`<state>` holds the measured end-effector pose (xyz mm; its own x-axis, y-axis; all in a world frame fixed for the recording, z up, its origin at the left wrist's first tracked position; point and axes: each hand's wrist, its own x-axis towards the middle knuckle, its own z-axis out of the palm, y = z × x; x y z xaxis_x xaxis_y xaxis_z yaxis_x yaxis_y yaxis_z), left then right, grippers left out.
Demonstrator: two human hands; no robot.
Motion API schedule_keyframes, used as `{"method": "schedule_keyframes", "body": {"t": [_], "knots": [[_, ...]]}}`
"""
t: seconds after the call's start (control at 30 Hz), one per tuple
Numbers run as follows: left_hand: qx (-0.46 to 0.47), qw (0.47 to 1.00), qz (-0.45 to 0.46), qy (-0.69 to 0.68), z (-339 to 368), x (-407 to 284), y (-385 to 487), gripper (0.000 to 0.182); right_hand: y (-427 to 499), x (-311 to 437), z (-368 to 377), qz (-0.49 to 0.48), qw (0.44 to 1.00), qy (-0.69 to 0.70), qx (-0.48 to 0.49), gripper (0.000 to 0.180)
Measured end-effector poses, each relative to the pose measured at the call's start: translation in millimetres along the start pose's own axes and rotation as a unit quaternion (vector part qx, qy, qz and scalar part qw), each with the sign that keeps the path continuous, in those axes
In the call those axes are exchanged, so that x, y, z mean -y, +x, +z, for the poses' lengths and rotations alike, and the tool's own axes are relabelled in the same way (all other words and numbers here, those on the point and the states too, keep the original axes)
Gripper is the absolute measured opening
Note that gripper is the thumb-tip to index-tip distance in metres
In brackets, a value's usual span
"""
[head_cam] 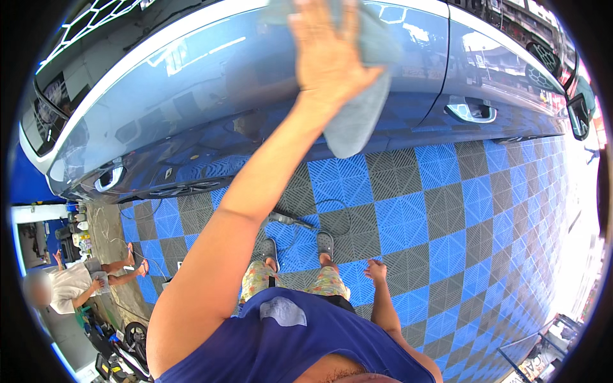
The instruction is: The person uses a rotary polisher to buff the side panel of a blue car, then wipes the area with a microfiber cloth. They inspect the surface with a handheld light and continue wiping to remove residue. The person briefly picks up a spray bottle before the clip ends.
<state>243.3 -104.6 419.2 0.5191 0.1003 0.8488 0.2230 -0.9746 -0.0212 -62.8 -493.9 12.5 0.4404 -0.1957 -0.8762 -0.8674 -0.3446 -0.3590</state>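
My left hand [323, 57] reaches far forward, spread flat on a grey-green cloth [357, 122] against the side of a glossy car [215, 72]. It is blurred at the fingers, and the cloth's lower end hangs down past the wrist. The body panel under the palm is hidden. My right hand [377, 270] hangs low at my side, its fingers loosely bent, with nothing seen in it. A chrome door handle [471, 113] lies to the right of the cloth, and another handle [110, 179] is far left.
A dark tool [289, 219] with a cable lies on the blue and grey floor tiles [400, 215] by my clogs [325, 243]. The side mirror [578, 117] juts out at far right. At left are another person [72, 289], several bottles [82, 237] and a motorcycle [131, 349].
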Motion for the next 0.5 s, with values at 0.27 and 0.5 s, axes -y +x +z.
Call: {"method": "schedule_keyframes", "body": {"t": [0.27,0.5], "knots": [[0.171,0.926,0.213,-0.262,39,-116,-53,0.088,10,49,-35,-0.145,0.986,0.078,-0.021,0.031],[0.477,0.485,-0.090,-0.727,-75,-105,-221,0.106,-28,186,-35,-0.463,0.846,0.251,0.085,0.045]]}}
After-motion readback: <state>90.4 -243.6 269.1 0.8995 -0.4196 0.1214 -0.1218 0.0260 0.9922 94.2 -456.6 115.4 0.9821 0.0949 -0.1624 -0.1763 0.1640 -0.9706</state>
